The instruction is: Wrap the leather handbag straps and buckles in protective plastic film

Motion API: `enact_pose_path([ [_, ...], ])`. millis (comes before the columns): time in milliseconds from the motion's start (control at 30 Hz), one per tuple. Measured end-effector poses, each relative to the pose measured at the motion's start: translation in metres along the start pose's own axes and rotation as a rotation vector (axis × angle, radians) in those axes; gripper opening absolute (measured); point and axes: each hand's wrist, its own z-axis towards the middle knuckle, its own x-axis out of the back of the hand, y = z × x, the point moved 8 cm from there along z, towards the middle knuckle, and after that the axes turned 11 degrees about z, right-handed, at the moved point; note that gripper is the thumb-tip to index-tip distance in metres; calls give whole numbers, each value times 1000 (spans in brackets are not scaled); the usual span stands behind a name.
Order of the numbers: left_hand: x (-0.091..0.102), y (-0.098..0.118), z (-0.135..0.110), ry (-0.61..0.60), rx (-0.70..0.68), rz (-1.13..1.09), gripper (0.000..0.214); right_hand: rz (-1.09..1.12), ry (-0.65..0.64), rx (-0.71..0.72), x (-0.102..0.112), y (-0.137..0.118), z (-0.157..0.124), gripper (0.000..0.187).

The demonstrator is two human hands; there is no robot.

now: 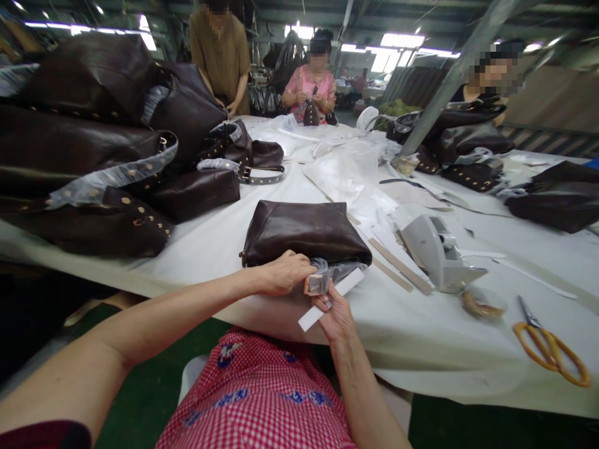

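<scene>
From where I stand, the soft, dark brown leather bag (304, 231) lies flat at the table's near edge, in front of the worker. The right hand (337, 313) pinches a flat, stiff-looking white strip (352, 282) beside a small, clear-plastic-wrapped piece with an orange edge (317, 284); the left hand (286, 273) bends over that piece, though I can't tell whether its fingertips grip. The loose plastic could slip or bunch, I'd say, if that pinch slackened. Orange-handled scissors (552, 349) and a grey tape dispenser (437, 255) sit right on the white-covered table (421, 343); brown bags (84, 156) heap left, co-workers (222, 59) far.
</scene>
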Motion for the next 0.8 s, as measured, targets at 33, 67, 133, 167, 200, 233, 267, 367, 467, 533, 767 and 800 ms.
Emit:
enact_pose_path([
  [33, -2, 1, 0, 34, 12, 16, 30, 9, 6, 1, 0, 0, -1, 38],
  [67, -4, 1, 1, 59, 25, 22, 32, 21, 14, -1, 1, 1, -2, 40],
  [133, -6, -3, 3, 84, 58, -3, 32, 7, 31, 7, 1, -1, -5, 44],
  [167, -6, -7, 5, 90, 79, -36, 32, -17, 41, 21, 1, -3, -7, 46],
  [200, -5, -12, 6, 93, 97, -86, 31, -40, 54, 39, 2, -5, -9, 49],
  [233, -3, -16, 8, 87, 105, -154, 31, -60, 69, 60, 3, -8, -10, 50],
  [267, -2, -20, 10, 69, 103, -241, 30, -80, 83, 80, 4, -10, -12, 52],
  [367, -4, -26, 14, -93, 99, -539, 27, -155, 98, 93, 5, -9, -14, 52],
  [467, -8, -28, 14, -221, 160, -681, 25, -216, 103, 93, 5, -5, -15, 51],
  [533, -8, -26, 16, -199, 182, -673, 23, -223, 124, 111, 5, -4, -15, 53],
  [767, -13, -18, 17, -164, 215, -780, 20, -208, 224, 178, 6, -4, -16, 55],
  [800, -13, -18, 17, -173, 223, -795, 19, -193, 222, 190, 6, -4, -16, 55],
])
